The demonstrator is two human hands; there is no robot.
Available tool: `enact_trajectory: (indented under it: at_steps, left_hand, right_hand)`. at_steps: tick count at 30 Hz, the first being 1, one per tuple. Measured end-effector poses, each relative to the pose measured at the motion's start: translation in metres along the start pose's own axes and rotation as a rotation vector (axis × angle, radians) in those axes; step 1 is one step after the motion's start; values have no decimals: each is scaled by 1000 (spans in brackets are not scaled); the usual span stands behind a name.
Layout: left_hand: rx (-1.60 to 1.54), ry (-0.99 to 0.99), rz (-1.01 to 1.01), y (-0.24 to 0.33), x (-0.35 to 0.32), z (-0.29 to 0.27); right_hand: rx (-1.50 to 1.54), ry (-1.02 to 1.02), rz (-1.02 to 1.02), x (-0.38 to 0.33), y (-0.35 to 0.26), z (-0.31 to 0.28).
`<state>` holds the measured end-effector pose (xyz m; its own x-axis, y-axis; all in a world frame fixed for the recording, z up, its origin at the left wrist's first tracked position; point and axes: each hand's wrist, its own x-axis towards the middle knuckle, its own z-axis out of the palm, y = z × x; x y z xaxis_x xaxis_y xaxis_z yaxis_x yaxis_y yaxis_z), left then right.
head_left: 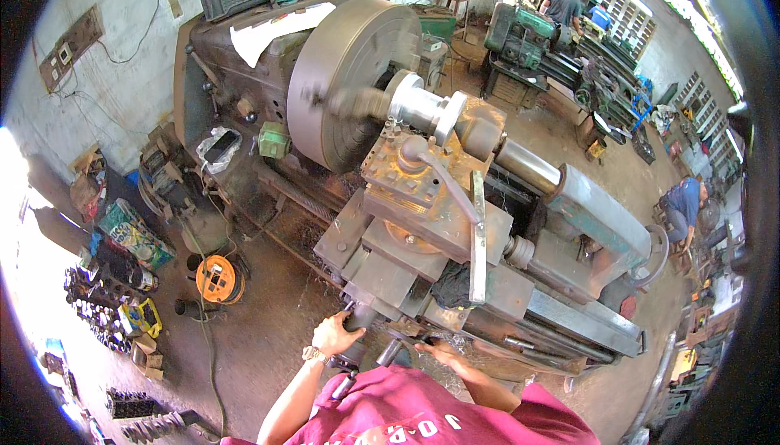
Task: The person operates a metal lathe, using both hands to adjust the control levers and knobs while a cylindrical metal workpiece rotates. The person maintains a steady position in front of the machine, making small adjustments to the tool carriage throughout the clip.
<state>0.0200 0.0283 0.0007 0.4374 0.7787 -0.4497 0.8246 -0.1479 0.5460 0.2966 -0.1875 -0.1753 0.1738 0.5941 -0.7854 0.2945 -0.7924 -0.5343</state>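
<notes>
A large metal lathe fills the middle of the view. Its big round chuck is blurred at the jaws, as if spinning. A shiny turned metal workpiece sticks out of it toward the tailstock. The tool post, with a long clamping lever, stands beside the workpiece. My left hand is closed around a crank handle at the front of the cross slide. To its right, my right hand holds the rim of a dark handwheel; some of its fingers are hidden.
An orange cable reel and a green-white sack lie on the floor at left. A pale flat bar rests against the carriage. Another person stands by a green lathe; a second person crouches at far right.
</notes>
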Motion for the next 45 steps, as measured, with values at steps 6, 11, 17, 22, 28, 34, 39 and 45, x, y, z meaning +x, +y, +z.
enact_trajectory:
  at_steps: [6,11,17,22,28,34,39,45]
  left_hand:
    - [14,-26,-22,6,-2,-7]
    - [-5,-37,-37,9,-3,-10]
    - [0,-53,-41,6,-2,-8]
    - [-18,15,6,2,-2,-4]
    - [37,-18,-25,4,-3,-4]
    - [38,18,-5,3,-2,0]
    - [27,-11,-39,4,-2,-1]
    - [23,14,-19,3,-2,2]
  right_hand:
    - [-24,27,-67,-19,-22,-5]
    - [-37,21,-86,-23,-32,-5]
    - [-48,4,-21,-17,-28,-1]
    - [-67,71,22,-37,-49,-5]
    - [-32,294,-194,-36,-44,7]
    - [-72,193,-53,-29,-33,9]
    - [-175,186,-36,-31,-41,8]
    - [-144,210,-105,-35,-49,9]
